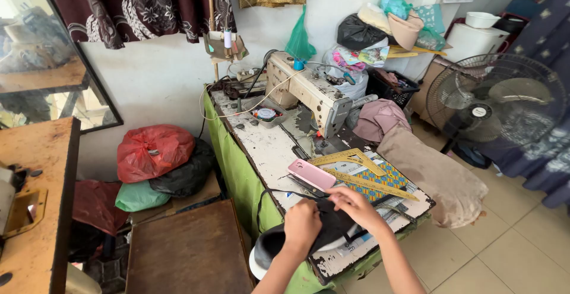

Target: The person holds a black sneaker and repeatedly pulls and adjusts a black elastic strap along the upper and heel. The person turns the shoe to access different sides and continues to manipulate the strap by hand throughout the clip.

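Observation:
My left hand and my right hand both grip a piece of black fabric at the near edge of a worn white sewing table. The fabric hangs over the table's front edge, with a thin black strap looping to the left. Just beyond my hands lie a pink phone, a yellow tailor's set square and a patterned blue and yellow cloth. A cream sewing machine stands further back on the table.
A standing fan is at the right, beside a brown cushion. Red, green and black bags are piled left of the table. A brown wooden box and another wooden table lie at the left.

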